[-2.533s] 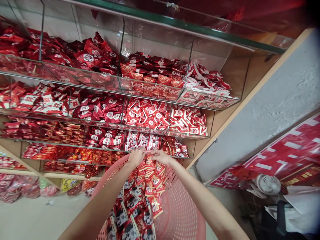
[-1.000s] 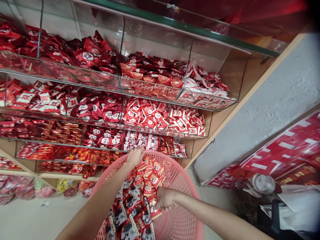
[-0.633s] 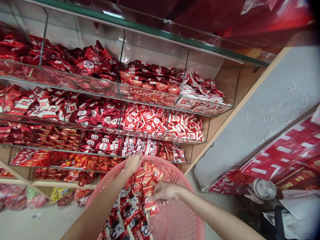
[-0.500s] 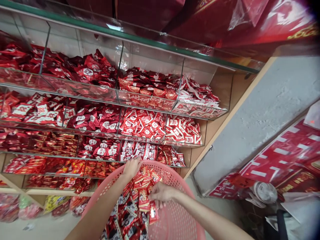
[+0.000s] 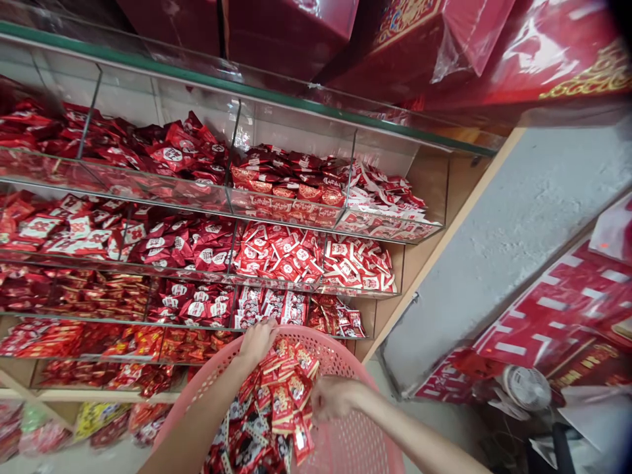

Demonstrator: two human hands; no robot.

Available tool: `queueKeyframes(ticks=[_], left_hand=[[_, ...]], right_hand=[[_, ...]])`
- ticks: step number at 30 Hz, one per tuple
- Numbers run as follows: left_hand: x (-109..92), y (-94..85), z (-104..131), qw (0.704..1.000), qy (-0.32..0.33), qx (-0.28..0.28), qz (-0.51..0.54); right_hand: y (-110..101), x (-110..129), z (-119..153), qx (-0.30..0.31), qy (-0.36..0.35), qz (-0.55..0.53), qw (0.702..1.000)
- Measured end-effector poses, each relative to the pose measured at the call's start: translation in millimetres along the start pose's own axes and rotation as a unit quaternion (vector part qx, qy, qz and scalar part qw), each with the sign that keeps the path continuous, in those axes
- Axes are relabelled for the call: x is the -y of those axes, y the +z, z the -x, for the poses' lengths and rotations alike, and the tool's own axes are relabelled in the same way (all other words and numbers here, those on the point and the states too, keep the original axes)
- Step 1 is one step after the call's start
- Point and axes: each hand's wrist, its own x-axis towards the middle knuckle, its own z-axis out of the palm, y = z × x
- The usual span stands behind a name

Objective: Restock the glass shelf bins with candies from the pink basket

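Left hand (image 5: 257, 341): fingers closed on basket (image 5: 355, 442) rim, unchanged | Right hand (image 5: 332, 398): dropped from rim, fingers now pinching red packets (image 5: 284, 401) piled inside basket | Shelves (image 5: 222, 197) untouched.

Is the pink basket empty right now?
No, the pink basket holds a heap of red packets, with the left hand at its far rim and the right hand on the heap.
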Motion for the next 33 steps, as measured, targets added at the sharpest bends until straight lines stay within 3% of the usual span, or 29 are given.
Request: queueKeyframes(ticks=[3, 7, 11, 17, 21, 25, 29, 33], left_hand=[[1.8, 2.4, -0.7, 1.000, 0.000, -0.006, 0.003], [3.9, 4.3, -1.5, 1.000, 0.008, -0.014, 0.015], [4.7, 4.7, -1.7, 0.999, 0.020, -0.018, 0.017], [4.2, 4.6, -0.9, 1.000, 0.005, -0.013, 0.019], [2.7, 1.6, -0.2, 1.000, -0.003, -0.006, 0.019], [1.8, 0.0, -0.3, 1.000, -0.004, -0.004, 0.022], [1.6, 1.2, 0.1, 1.000, -0.010, -0.003, 0.028], [1.6, 2.8, 0.9, 0.999, -0.020, -0.007, 0.027]], right_hand=[[-26.6, 6.1, 16.1, -0.023, -0.028, -0.018, 0.999], [-54.5, 16.8, 31.7, -0.153, -0.106, -0.047, 0.981], [-72.0, 24.3, 36.3, -0.263, -0.139, -0.067, 0.952], [-103.0, 36.5, 40.9, -0.440, -0.145, -0.058, 0.884], [-125.5, 53.6, 45.1, -0.548, -0.104, 0.038, 0.829], [-139.8, 71.2, 43.8, -0.584, -0.028, 0.127, 0.801], [-145.0, 79.9, 36.7, -0.570, 0.028, 0.149, 0.807], [-150.9, 77.6, 27.8, -0.570, 0.033, 0.139, 0.809]])
